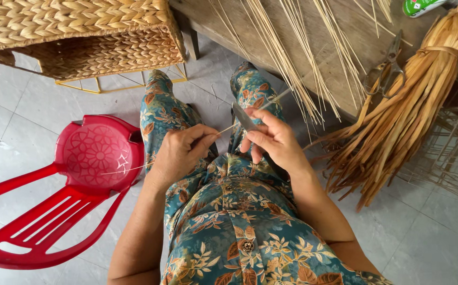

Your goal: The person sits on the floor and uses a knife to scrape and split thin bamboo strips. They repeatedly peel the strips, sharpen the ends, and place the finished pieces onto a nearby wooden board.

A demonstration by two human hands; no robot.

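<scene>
**Shaving a cane strip, one stick in hand and a whole pile waiting**

So here's where things stand. The left hand [179,153] is closed in a pinch, thumb and forefinger tight on a thin pale cane strip [223,129] that runs across the lap, its tail poking out past the wrist toward the red plastic chair [55,211]. The right hand [274,140] is curled around a small grey metal blade [243,117], fingers wrapped shut on it, with the blade laid against the strip just beside the left thumb. The far end of the strip sticks up past the blade toward the bench.

Progress-wise, my guess is it's early or mid-way: this one strip is being worked, and a big fan of long pale cane sticks [292,58] lies on the worn wooden bench [340,79], hanging over its edge. I can't tell which of those are trimmed and which aren't. A thick tied bundle of tan flat fibre [408,105] leans at the right, with a pair of metal scissors [384,71] resting on the bench beside it.

Containers: the woven straw basket on a yellow wire frame [97,47] sits at the top left, tipped on its side as far as I can see; its inside is not in view. The chair seat holds nothing. Bare wire frames [450,148] stand at the right, unwoven.
</scene>
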